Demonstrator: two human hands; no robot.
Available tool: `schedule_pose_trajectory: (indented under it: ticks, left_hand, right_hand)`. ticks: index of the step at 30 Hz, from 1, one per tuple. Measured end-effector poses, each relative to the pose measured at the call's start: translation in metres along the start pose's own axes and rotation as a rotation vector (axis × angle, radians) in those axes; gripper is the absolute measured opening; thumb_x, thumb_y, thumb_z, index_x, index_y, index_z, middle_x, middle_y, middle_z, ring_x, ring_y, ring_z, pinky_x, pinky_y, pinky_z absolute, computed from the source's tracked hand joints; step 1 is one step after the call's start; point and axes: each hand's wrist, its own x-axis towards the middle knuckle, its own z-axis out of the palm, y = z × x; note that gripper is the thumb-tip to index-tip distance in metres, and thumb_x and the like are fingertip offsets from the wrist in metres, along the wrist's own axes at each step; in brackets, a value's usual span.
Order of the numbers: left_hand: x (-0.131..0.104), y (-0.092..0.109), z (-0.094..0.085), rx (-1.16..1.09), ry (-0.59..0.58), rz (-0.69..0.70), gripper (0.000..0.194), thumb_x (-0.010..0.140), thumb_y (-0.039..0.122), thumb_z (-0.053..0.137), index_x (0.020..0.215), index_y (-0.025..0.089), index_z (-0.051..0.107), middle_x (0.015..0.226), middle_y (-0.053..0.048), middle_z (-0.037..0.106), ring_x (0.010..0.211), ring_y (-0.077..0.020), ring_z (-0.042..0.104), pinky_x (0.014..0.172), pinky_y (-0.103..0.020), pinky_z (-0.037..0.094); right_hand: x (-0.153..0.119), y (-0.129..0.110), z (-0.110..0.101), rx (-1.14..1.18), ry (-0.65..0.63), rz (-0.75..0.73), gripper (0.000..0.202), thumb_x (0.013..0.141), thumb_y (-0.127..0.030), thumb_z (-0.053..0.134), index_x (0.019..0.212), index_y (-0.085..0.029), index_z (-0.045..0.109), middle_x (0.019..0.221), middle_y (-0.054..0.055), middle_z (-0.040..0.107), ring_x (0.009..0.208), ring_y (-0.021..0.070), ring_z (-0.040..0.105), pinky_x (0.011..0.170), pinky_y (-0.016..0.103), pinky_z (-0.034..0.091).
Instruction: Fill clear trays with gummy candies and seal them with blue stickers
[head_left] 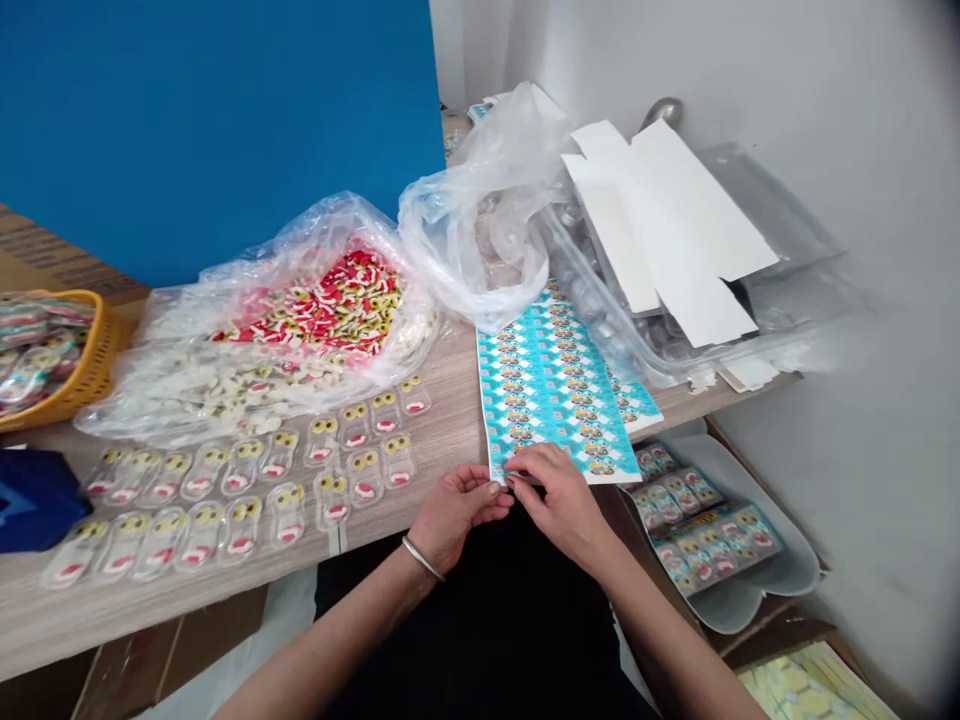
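Note:
A sheet of turquoise stickers point(559, 385) with rows of small printed figures lies on the table, its near edge at the table's front. At its near left corner, my left hand point(465, 510) pinches the edge between thumb and fingers, a light bracelet round the wrist. My right hand point(559, 500) meets it there, fingertips closed on the same corner. Whether a single sticker is between the fingertips is too small to make out. Left of my hands stand two rows of clear plastic blister shells point(244, 525), each holding two yellow eye pieces and a red-and-white mouth piece.
An open plastic bag point(300, 330) of loose red, white and yellow pieces lies behind the shells. A yellow basket point(105, 350) and dark blue bin point(41, 500) are at left. White card point(675, 220) covers a clear tub point(637, 365). Below right, a box point(795, 570) holds filled packs.

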Motion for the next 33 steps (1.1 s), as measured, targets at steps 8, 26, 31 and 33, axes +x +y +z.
schedule_pose_trajectory:
  ticks: [8,26,31,33]
  left_hand:
    - [0.002,0.005,0.004,0.129,-0.008,0.116,0.034,0.065,0.036,0.085,0.083,0.01,0.072,0.078,-0.008,0.074,0.071,-0.0149,0.07,0.069,-0.025,0.057]
    - [0.01,-0.006,0.012,0.082,0.011,0.171,0.028,0.068,0.035,0.082,0.081,0.013,0.068,0.076,-0.006,0.073,0.073,-0.0161,0.069,0.074,-0.03,0.057]
    - [0.014,-0.007,0.011,0.193,0.042,0.243,0.021,0.071,0.031,0.079,0.078,0.013,0.071,0.071,-0.004,0.071,0.064,-0.0131,0.065,0.069,-0.028,0.055]
    - [0.016,-0.009,0.011,0.23,0.044,0.271,0.018,0.073,0.03,0.077,0.076,0.014,0.071,0.067,-0.002,0.069,0.063,-0.0125,0.063,0.067,-0.027,0.055]
  right_hand:
    - [-0.001,0.005,0.002,-0.027,0.017,-0.077,0.017,0.093,-0.017,0.056,0.105,-0.024,0.066,0.101,0.005,0.068,0.096,0.0228,0.06,0.085,0.039,0.044]
    - [-0.002,0.006,0.016,0.429,0.123,0.356,0.015,0.09,-0.031,0.057,0.082,-0.021,0.064,0.078,0.001,0.068,0.074,0.0179,0.061,0.07,0.03,0.049]
    - [-0.006,-0.001,0.016,0.173,0.106,0.143,0.015,0.094,-0.023,0.05,0.092,-0.023,0.065,0.09,0.004,0.068,0.087,0.0206,0.062,0.079,0.033,0.048]
    - [-0.007,-0.001,0.019,0.117,0.117,0.128,0.015,0.095,-0.023,0.048,0.092,-0.023,0.063,0.091,0.005,0.067,0.088,0.0211,0.061,0.079,0.034,0.047]
